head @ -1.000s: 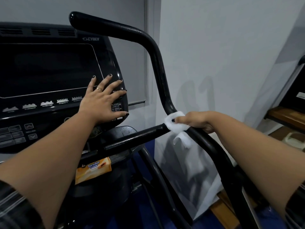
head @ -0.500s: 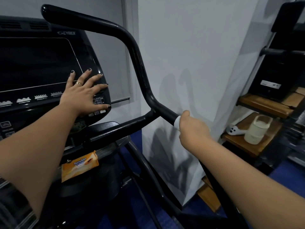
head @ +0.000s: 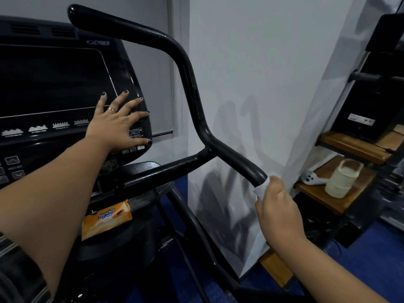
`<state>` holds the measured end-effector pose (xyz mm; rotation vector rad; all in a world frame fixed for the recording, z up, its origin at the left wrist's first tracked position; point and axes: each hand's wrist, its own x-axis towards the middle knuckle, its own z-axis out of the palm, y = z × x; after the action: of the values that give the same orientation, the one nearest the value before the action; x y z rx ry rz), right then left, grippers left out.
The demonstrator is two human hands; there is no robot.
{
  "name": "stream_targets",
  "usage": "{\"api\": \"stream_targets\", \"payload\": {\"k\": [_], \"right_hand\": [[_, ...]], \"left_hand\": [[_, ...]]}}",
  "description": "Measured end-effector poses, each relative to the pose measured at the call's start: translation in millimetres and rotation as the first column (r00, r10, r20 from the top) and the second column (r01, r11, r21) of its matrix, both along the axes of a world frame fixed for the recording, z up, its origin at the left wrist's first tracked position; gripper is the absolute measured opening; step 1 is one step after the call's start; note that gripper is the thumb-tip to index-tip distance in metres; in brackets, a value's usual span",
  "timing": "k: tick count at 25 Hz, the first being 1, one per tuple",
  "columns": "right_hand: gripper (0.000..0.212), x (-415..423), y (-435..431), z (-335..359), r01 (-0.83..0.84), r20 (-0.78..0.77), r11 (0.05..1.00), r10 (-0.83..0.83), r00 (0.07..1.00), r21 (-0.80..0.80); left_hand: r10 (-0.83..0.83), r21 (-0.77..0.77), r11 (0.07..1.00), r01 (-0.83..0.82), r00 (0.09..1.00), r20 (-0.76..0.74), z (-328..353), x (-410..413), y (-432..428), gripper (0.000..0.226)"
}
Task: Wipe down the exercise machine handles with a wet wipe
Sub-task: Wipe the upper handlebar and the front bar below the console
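I see the black console (head: 54, 84) at left, and the curved handle (head: 192, 95) sloping down to the right. My left hand (head: 118, 125) lies flat on the console's corner, fingers spread. My right hand (head: 279, 213) grips the handle's lower stretch. An orange wipes pack (head: 107, 217) sits under the console. The white wipe (head: 261, 189) is wrapped on the bar inside that grip.

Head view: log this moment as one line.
right hand grips wet wipe on handle | left hand flat on console | Tender Love pack below console
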<state>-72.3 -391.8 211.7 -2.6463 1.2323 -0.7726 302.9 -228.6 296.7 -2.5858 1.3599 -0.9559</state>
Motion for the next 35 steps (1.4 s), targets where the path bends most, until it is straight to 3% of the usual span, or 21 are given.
{"api": "stream_targets", "payload": {"k": [6,9,15,21,24,28,32,35], "right_hand": [[0.019,39,-10,41,0.008,-0.108,0.997,-0.001,0.994,0.072],[0.034,67,-13,65,0.021,-0.281,0.994,0.01,0.96,0.107],[0.067,143,-32,83,0.043,-0.431,0.946,0.105,0.896,0.321],[0.089,205,-60,80,-0.035,-0.208,0.843,0.172,0.963,0.537],[0.072,217,-71,82,-0.097,-0.199,0.829,0.243,0.949,0.551],[0.06,220,-94,84,-0.191,-0.082,0.663,0.358,0.93,0.724],[0.06,229,-102,89,-0.284,0.118,0.491,0.341,0.933,0.824],[0.048,241,-99,102,-0.436,0.288,0.445,0.362,0.887,0.782]], "left_hand": [[0.003,0.004,1.0,-0.003,1.0,0.009,-1,3,0,0.087],[0.004,0.011,1.0,-0.004,1.0,0.014,0,3,-1,0.087],[0.006,-0.009,1.0,-0.005,1.0,0.021,-3,1,-1,0.085],[0.002,-0.01,1.0,-0.001,0.999,0.032,-3,2,-1,0.086],[0.0,-0.023,1.0,0.0,0.999,0.032,-4,2,-2,0.087],[0.001,-0.009,1.0,0.0,0.999,0.036,-3,1,-2,0.089],[0.0,0.009,1.0,0.0,1.0,0.028,0,-1,-1,0.094],[-0.001,0.016,1.0,0.0,1.0,0.014,1,-2,0,0.096]]}}
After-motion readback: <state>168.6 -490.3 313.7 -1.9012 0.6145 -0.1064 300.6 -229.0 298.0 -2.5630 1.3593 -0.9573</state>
